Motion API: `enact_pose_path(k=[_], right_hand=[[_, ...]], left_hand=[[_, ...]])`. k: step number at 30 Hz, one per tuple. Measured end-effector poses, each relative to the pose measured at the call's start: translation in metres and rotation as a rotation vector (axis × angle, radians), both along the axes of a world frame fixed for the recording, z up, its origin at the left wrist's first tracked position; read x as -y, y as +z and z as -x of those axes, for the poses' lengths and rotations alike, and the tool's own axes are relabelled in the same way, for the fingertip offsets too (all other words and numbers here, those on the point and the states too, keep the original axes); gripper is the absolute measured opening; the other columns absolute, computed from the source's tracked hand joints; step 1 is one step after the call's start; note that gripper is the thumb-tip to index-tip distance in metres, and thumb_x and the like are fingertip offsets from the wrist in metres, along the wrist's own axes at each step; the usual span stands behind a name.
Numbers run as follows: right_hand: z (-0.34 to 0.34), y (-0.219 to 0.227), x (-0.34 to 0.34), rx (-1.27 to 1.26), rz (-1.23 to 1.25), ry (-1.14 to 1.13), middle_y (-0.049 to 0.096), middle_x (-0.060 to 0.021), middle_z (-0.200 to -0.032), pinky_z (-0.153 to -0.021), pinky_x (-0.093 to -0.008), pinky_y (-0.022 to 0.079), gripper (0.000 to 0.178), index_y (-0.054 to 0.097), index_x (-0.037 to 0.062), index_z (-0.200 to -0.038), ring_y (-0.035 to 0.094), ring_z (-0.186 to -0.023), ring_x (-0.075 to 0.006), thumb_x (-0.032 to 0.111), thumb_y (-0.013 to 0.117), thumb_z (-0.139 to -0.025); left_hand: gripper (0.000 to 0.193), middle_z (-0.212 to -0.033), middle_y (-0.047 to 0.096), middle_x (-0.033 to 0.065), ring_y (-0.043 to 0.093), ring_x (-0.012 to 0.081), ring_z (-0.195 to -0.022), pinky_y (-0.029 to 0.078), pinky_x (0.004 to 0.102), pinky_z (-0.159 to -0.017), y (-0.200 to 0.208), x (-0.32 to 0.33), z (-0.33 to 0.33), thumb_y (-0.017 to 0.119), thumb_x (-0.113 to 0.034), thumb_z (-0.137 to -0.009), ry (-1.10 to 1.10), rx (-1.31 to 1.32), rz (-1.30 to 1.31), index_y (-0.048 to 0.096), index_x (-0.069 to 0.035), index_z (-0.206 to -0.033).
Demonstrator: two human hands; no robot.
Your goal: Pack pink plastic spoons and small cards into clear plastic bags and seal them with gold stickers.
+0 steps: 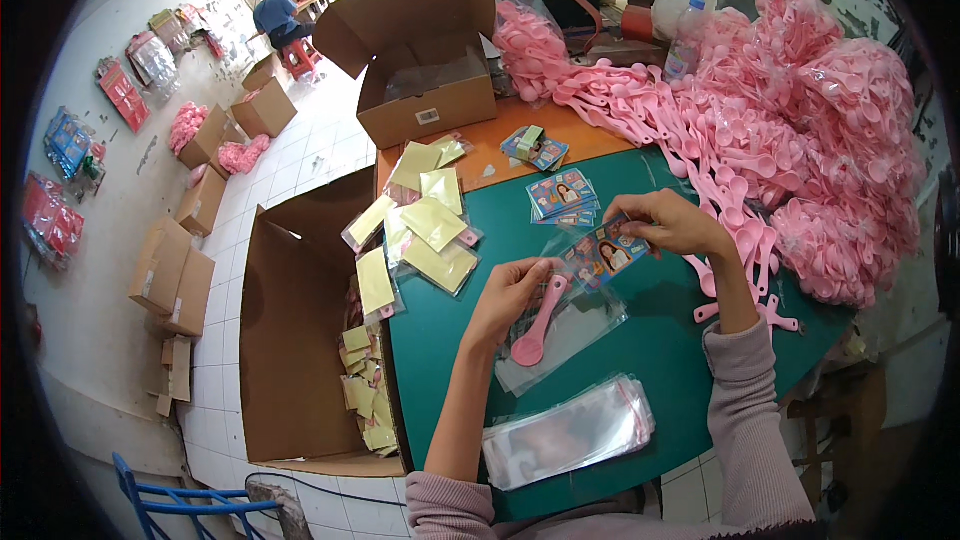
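Observation:
My left hand (512, 298) pinches the edge of a clear plastic bag (590, 328) above the green table. A pink spoon (541, 328) lies at the bag, its handle end by my left fingertips; whether it is fully inside is hard to tell. In my right hand (682, 224) is a printed blue card (607, 254) with a portrait, gripped at its right end. The card's left end meets the upper part of the bag. Just beyond sits a small pile of similar cards (562, 196). Nearer me lies a stack of empty clear bags (570, 435).
Pink spoons (690, 140) heap along the right, with bulging bags of spoons (840, 120) behind. Packets with yellow backs (430, 225) lie at the table's left, beside a deep carton (300, 340). An open cardboard box (425, 110) and banded cards (535, 148) stand farther back.

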State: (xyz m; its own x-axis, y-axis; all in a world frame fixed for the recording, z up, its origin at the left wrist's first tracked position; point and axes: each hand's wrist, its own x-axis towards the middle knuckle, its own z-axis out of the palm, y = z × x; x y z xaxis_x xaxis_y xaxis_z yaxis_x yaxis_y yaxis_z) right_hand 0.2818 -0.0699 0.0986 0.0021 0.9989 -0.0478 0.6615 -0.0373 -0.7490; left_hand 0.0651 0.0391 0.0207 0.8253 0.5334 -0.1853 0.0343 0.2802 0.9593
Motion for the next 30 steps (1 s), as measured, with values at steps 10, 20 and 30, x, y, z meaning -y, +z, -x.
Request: enact_pose_path(k=[10, 20, 30], right_hand=[[0.000, 0.007, 0.004, -0.013, -0.020, -0.050, 0.056, -0.0051, -0.064, -0.043, -0.0243, 0.042, 0.018, 0.054, 0.0038, -0.101, 0.050, -0.045, -0.0101, 0.006, 0.050, -0.084], [0.000, 0.008, 0.003, -0.035, 0.055, -0.031, 0.057, -0.0062, -0.062, -0.042, -0.0265, 0.042, 0.014, 0.055, 0.0037, -0.095, 0.052, -0.042, -0.0123, 0.010, 0.053, -0.083], [0.028, -0.013, -0.014, -0.149, 0.102, 0.184, 0.060, -0.0083, -0.066, -0.047, -0.0271, 0.044, 0.017, 0.057, 0.0023, -0.088, 0.056, -0.047, -0.0146, 0.014, 0.060, -0.077]], left_hand=[[0.032, -0.083, 0.063, 0.0035, 0.052, 0.0050, -0.068, 0.043, 0.0187, -0.059, 0.005, 0.005, -0.002, 0.046, -0.023, -0.092, -0.043, -0.033, -0.044, 0.059, 0.003, -0.103], [0.031, -0.081, 0.060, -0.0012, 0.049, 0.0020, -0.066, 0.039, 0.0160, -0.058, 0.012, 0.005, 0.002, 0.050, -0.027, -0.090, -0.088, -0.043, 0.018, 0.061, 0.000, -0.101], [0.036, -0.084, 0.061, 0.0003, 0.048, 0.0025, -0.067, 0.037, 0.0158, -0.058, 0.015, 0.006, 0.003, 0.052, -0.023, -0.089, -0.226, -0.018, -0.209, 0.053, 0.001, -0.116]])
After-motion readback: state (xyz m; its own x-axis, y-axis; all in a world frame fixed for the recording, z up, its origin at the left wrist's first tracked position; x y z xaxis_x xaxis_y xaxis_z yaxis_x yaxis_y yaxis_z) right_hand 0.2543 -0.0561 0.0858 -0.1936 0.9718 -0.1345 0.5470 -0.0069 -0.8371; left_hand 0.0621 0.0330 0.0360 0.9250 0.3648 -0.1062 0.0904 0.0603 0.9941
